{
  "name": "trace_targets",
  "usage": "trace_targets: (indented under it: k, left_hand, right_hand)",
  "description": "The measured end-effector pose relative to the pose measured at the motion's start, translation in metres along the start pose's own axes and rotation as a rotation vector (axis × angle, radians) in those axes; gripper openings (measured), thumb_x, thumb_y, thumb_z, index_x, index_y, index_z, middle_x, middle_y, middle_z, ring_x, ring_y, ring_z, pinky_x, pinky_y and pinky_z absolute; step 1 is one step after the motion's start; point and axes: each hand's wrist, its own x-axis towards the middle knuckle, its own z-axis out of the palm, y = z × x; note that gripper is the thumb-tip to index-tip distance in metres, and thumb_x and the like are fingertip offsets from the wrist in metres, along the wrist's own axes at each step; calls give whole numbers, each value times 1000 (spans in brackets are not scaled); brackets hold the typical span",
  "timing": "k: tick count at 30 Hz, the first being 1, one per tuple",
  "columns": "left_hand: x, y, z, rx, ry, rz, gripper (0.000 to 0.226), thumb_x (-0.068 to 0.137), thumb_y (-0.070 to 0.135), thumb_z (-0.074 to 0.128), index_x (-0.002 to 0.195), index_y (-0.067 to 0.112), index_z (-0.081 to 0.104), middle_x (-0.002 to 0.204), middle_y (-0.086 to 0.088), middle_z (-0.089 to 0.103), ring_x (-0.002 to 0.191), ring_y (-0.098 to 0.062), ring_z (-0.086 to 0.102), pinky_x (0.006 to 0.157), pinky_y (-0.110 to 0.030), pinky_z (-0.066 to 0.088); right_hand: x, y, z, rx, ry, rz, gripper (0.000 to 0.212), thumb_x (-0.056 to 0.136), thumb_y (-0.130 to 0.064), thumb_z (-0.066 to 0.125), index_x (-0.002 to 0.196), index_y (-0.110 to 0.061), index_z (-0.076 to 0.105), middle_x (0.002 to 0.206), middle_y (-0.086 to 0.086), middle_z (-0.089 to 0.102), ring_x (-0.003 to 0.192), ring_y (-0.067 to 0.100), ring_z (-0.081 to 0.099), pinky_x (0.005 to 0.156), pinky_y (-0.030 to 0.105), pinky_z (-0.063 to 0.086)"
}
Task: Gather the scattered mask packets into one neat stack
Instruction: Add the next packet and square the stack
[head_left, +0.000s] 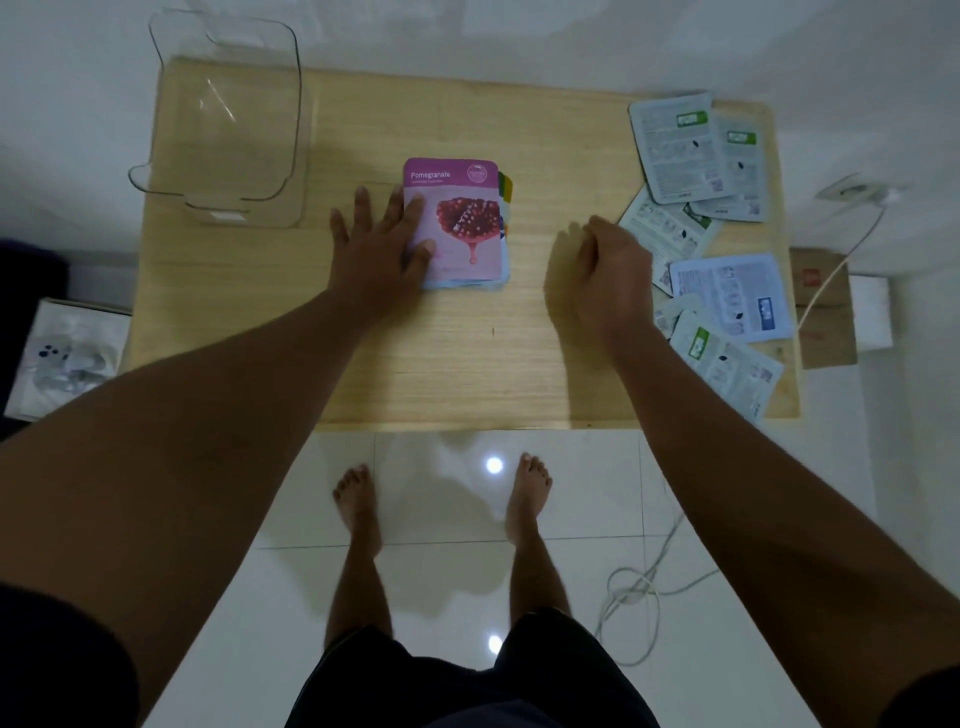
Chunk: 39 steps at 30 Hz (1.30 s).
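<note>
On the table's far left a clear bin (228, 124) stands bare; left hand (382, 241) fingers splayed on stack (462, 223), right hand (608, 270) curled loosely.

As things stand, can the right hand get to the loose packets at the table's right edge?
Probably yes. The right hand hangs empty just beside the loose packets, nothing lies between them, and the left hand rests on the stack, out of its way.

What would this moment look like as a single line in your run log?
stack mid-table, pomegranate packet on top | left hand flat on stack | right hand empty, near loose packets at table's right | gathering unfinished
</note>
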Motion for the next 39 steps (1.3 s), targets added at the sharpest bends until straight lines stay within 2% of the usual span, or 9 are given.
trace_targets:
  k: [3,9,13,20,22,24,25,30,39]
  left_hand:
    - [0,0,-1,-7,-9,1,65,99,50,27,156,22,13,164,-7,15,150,-43,-2,116,-63,-2]
    - [2,-2,-1,-1,-28,6,64,99,51,25,156,25,11,165,-6,13,150,-42,-3,116,-64,-2]
    - [3,-1,-1,-32,-21,-15,58,101,42,24,156,26,13,165,-3,13,150,-40,-3,116,-62,-2]
    - [0,2,-5,-246,61,-86,66,98,41,22,157,21,2,164,-7,16,152,-33,3,119,-56,-4]
    - [0,1,-5,-199,60,-65,69,99,39,33,157,21,1,163,-7,20,151,-35,3,118,-57,-3]
    - [-1,1,-3,-172,61,-40,68,98,36,36,157,22,5,162,-4,22,151,-37,3,118,-60,0]
    - [-1,0,-3,-156,58,-34,65,99,36,35,157,22,9,163,-2,22,151,-38,3,118,-61,0]
    - [0,-1,1,-77,54,-30,58,101,38,30,156,25,18,164,2,19,151,-37,4,116,-61,2]
    - [1,0,11,-41,70,-54,67,95,53,25,155,25,15,163,1,22,150,-40,3,114,-67,-1]
  right_hand:
    - [18,-17,-16,54,130,-29,25,98,-8,44,92,2,65,85,19,68,79,28,63,76,40,51]
    - [46,-54,-41,134,298,-47,25,97,-15,50,103,-7,74,97,7,76,89,9,67,79,5,40]
    - [63,-77,-35,202,279,-36,26,94,-18,52,102,-13,76,98,-2,77,94,10,69,92,23,50]
    - [72,-90,35,227,82,-8,23,94,-7,51,92,-3,73,88,12,74,86,26,66,86,27,49]
    - [70,-86,51,239,-66,0,25,95,-3,47,112,4,65,110,23,68,104,33,63,91,18,48]
    - [64,-79,63,79,-237,-86,51,94,-6,50,143,2,40,152,23,38,139,35,40,112,27,34]
    - [59,-73,68,-28,-300,-156,61,92,-10,54,148,0,32,159,22,24,146,36,29,116,35,30]
    - [33,-58,89,-240,-428,-345,51,101,-18,37,147,3,29,161,23,16,150,41,11,120,54,19]
    - [36,-49,86,-95,-414,-326,52,102,-22,39,148,1,29,160,23,20,150,39,11,122,54,17]
